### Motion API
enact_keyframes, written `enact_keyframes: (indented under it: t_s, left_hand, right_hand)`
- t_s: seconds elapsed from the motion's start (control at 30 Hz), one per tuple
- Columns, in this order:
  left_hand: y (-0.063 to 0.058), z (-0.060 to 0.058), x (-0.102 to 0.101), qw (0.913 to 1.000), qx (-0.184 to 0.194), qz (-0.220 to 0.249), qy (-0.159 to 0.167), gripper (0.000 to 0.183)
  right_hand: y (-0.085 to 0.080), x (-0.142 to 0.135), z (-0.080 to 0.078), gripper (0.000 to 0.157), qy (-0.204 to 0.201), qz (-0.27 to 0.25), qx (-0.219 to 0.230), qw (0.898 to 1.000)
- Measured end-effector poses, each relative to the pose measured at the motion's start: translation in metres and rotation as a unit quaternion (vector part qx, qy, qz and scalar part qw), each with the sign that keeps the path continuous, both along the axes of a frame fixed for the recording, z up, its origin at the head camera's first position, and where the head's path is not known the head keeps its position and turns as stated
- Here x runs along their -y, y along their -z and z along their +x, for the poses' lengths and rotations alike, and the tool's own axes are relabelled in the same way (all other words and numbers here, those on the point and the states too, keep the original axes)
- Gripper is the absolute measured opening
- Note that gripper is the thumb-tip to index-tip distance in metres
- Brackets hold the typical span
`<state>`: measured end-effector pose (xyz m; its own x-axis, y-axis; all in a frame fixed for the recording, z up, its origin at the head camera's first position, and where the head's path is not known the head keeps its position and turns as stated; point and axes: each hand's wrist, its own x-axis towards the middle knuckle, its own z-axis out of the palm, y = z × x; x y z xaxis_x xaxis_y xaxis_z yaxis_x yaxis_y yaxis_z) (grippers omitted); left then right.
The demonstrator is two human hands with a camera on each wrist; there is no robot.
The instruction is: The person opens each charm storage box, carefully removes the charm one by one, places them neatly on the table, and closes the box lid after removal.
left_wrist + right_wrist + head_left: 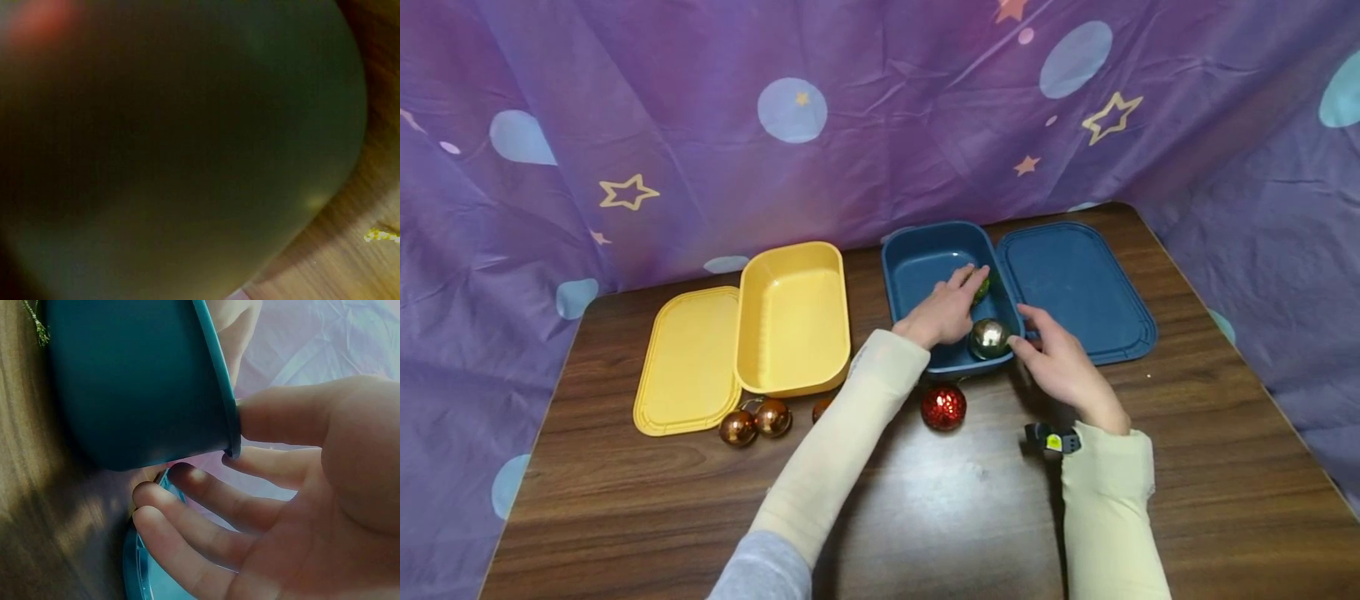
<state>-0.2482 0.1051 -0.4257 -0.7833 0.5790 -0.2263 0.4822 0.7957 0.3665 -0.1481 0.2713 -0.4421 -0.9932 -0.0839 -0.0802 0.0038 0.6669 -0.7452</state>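
In the head view my left hand [946,307] reaches into the blue container [916,271], its fingers extended over a green ball ornament [981,289] by the right wall. The fingers partly cover that ball; the thumb is hidden. A shiny silver ball ornament [988,338] sits in the container's near right corner. At that corner my right hand [1063,358] touches the outside of the rim with thumb and index finger. The right wrist view shows the other fingers [206,544] spread loosely below the blue wall [144,381]. A large dark blur fills most of the left wrist view.
A red ball ornament [943,407] lies in front of the blue container. The blue lid [1078,292] lies to its right. On the left are a yellow container [793,321], its lid [688,362] and copper ball ornaments [772,417], one partly behind my left sleeve.
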Motion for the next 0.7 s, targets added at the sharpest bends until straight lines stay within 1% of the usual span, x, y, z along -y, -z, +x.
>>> enact_keyframes:
  t_s: [0.17,0.27,0.4,0.53,0.7]
  left_hand:
    - [0.003,0.001,-0.002,0.9984,-0.039,-0.039,-0.010,0.075]
    - [0.005,0.002,-0.001,0.9962,-0.066,-0.057,-0.007,0.067]
    - [0.007,0.001,0.002,0.9927,-0.092,-0.078,0.000,0.057]
    - [0.009,0.000,0.006,0.9908,-0.100,-0.091,0.000,0.053]
    - [0.009,0.000,0.008,0.9910,-0.101,-0.085,-0.022,0.050]
  right_hand:
    - [0.000,0.000,0.000,0.055,0.000,0.001,0.001,1.000]
    - [0.001,0.000,0.000,0.055,0.001,-0.001,-0.002,1.000]
    - [0.001,0.001,0.000,0.055,0.001,-0.005,-0.002,1.000]
    - [0.001,0.000,0.000,0.055,0.001,-0.004,-0.002,1.000]
    - [-0.001,0.000,0.001,0.055,0.001,-0.005,0.005,1.000]
